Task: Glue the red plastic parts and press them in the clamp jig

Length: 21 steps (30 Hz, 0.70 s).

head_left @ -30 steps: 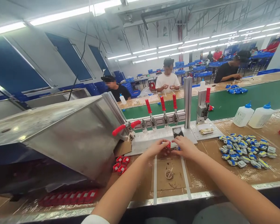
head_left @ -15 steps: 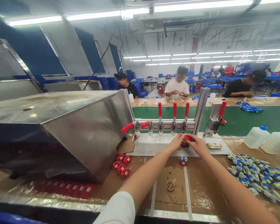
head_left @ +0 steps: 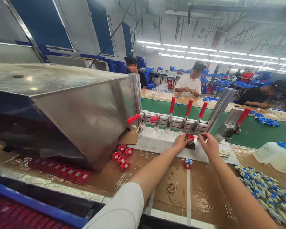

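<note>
A small red part [head_left: 190,137] sits on a dark block [head_left: 190,146] on the metal base plate, below the upright red-handled clamps [head_left: 187,108]. My left hand [head_left: 180,142] has its fingers closed on the red part's left side. Just to the right, apart from the part, my right hand [head_left: 207,142] is raised with thumb and fingertips pinched together; whatever they hold is too small to make out. Nearer to me, a red part with a grey and blue piece [head_left: 187,163] lies on the bench.
Red parts [head_left: 122,157] lie beside the big metal housing [head_left: 85,117] at left. A small cup with a stick [head_left: 172,186] stands on cardboard. At right are a pile of grey-blue pieces [head_left: 264,187] and white bottles [head_left: 267,154]. People sit across the green belt [head_left: 154,106].
My right hand has come off the red part and moved right. My left hand remains at the part. The camera view has tilted and shifted, showing a blue-edged tray of red parts at lower left.
</note>
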Each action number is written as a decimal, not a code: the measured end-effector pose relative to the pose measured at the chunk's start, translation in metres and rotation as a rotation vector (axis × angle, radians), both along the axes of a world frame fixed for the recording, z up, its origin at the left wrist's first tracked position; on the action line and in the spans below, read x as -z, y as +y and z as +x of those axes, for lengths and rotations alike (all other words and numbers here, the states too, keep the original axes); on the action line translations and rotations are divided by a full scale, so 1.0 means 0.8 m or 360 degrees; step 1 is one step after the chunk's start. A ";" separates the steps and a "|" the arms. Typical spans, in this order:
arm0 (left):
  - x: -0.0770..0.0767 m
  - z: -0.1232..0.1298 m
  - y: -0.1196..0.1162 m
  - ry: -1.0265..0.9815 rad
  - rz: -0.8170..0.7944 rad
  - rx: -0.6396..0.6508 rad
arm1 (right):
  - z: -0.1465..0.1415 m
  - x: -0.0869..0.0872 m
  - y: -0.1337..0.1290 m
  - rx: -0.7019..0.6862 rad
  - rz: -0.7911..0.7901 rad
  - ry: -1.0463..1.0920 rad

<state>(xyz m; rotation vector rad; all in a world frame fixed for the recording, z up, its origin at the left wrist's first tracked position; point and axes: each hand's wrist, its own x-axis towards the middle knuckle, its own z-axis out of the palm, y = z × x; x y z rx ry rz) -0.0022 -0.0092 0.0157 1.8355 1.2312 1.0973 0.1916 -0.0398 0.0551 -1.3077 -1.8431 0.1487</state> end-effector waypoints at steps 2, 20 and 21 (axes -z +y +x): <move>0.001 0.001 0.000 0.0042 -0.0018 -0.0027 | -0.001 -0.038 -0.004 0.0156 0.0270 0.0045; -0.002 0.007 -0.002 0.0239 -0.0044 -0.0120 | -0.063 -0.129 -0.061 -0.0156 0.0499 0.0494; -0.003 0.007 -0.002 0.0251 -0.0044 -0.0124 | -0.065 -0.123 -0.063 -0.0192 0.0517 0.0510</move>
